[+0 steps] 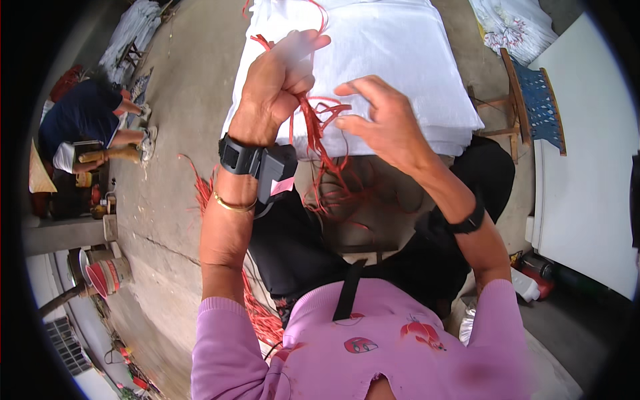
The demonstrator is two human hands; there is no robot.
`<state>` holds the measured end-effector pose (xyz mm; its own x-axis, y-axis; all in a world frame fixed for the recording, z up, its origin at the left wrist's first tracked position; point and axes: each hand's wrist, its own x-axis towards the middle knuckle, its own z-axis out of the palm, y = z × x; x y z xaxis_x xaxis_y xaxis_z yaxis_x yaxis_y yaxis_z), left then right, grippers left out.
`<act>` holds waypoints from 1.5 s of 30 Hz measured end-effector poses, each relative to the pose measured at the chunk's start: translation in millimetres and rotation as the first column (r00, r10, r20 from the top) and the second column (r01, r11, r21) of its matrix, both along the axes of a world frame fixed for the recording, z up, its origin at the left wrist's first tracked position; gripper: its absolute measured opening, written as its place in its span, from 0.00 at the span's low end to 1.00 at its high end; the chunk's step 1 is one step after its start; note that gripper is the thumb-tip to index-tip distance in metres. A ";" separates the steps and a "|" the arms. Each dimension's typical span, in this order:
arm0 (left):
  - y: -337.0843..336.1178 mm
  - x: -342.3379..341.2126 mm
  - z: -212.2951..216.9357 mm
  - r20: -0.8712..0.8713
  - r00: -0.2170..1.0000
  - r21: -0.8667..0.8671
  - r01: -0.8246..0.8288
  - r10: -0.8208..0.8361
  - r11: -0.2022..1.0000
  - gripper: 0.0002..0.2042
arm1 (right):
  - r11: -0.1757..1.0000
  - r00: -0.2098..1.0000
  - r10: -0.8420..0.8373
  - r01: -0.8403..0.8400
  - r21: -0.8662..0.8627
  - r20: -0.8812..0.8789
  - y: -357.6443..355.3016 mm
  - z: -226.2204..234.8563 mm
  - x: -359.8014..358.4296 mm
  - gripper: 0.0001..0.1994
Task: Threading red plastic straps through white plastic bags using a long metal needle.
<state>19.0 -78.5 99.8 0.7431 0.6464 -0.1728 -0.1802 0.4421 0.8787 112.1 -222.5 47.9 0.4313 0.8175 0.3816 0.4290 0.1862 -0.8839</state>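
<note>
Evidently, red strands gripped in the left hand over white cloth

The left hand (280, 77) is closed around a bundle of red strands (312, 123), above the left part of the white cloth stack (393, 67). A few ends stick out above the fist; the rest spill below it, dropping past the stack's near edge, left of that edge's middle, in loose loops. The right hand (383, 123) is beside the bundle, nearer the stack's near right corner, its thumb and forefinger parted. Bent strands reach toward that gap; whether they touch the fingers I cannot tell.

A black device (277, 173) is strapped to the left wrist, with a gold bangle (233, 205) farther up the forearm; a black band (467, 220) circles the right one. More red strands lie beside the person's left leg, over the concrete floor (167, 220). Past the stack's right edge is a wooden frame with blue webbing (547, 107). Well apart on the left, a co-worker (80, 123) bends forward.
</note>
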 end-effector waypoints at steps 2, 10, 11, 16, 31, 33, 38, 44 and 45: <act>-5.7 -4.5 -6.8 0.021 1.000 -0.028 -0.008 0.009 1.000 0.13 | 0.995 0.996 -0.005 -0.003 0.095 0.085 3.3 -15.1 -6.3 0.08; 40.2 -25.2 -58.1 0.173 0.925 -0.190 -0.306 0.339 0.933 0.12 | 0.998 0.998 -0.052 0.053 -0.045 0.020 -7.2 -47.9 31.6 0.10; 45.2 -29.0 -59.6 0.120 0.887 -0.225 -0.413 0.446 0.882 0.13 | 0.968 0.982 -0.132 0.097 -0.233 -0.139 -11.2 -41.8 42.3 0.11; 13.5 -30.5 -97.7 -0.024 0.996 -0.164 0.082 -0.087 0.983 0.17 | 0.917 0.832 -0.238 0.023 -0.397 -0.502 -12.4 -37.3 43.6 0.17; -12.4 -2.9 -94.0 -0.023 0.998 -0.033 0.054 -0.055 0.998 0.13 | 0.915 0.986 -0.159 0.130 -0.381 -0.044 -2.3 -51.8 14.0 0.20; -23.4 -1.1 -93.6 -0.124 0.989 0.100 0.095 -0.082 0.990 0.12 | 0.954 0.984 -0.176 0.174 -0.244 0.015 -0.6 -44.6 29.2 0.20; -46.1 6.5 -90.5 -0.226 0.959 0.211 0.219 -0.171 0.953 0.11 | 0.911 0.959 -0.284 0.272 -0.309 0.006 -4.2 -28.5 31.8 0.12; -54.9 6.6 -89.0 -0.313 0.934 0.256 0.257 -0.172 0.932 0.10 | 0.971 0.862 -0.205 0.238 -0.013 0.464 -10.2 -29.0 34.9 0.05; -55.2 6.7 -89.4 -0.311 0.935 0.247 0.251 -0.168 0.936 0.11 | 0.969 0.850 -0.224 0.248 0.013 0.477 -11.1 -28.8 35.5 0.05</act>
